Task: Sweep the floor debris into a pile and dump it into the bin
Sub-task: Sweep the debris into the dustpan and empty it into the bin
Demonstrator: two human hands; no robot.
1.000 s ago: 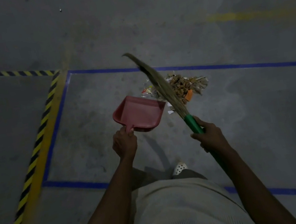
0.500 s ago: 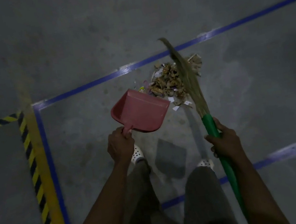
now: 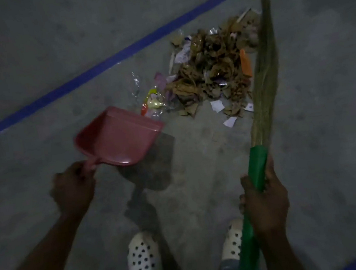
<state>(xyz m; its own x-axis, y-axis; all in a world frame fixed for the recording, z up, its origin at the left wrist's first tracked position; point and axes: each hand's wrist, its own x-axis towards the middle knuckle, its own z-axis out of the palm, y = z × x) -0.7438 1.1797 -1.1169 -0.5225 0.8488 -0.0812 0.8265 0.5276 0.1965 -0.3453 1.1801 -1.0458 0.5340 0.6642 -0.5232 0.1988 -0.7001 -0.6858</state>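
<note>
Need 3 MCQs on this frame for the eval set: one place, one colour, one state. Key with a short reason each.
1. Where is the debris pile?
A) on the floor between the dustpan and the broom bristles
B) inside the dustpan
C) on a table

2. Broom handle colour?
A) blue
B) yellow
C) green

3. Dustpan state?
A) full of debris
B) empty, gripped by the left hand
C) lying unheld

Key: 1 A, pan on one side of it, bristles on the other; 2 C, green wrap in the right hand; 3 B, bare pink inside, hand curled round its handle.
</note>
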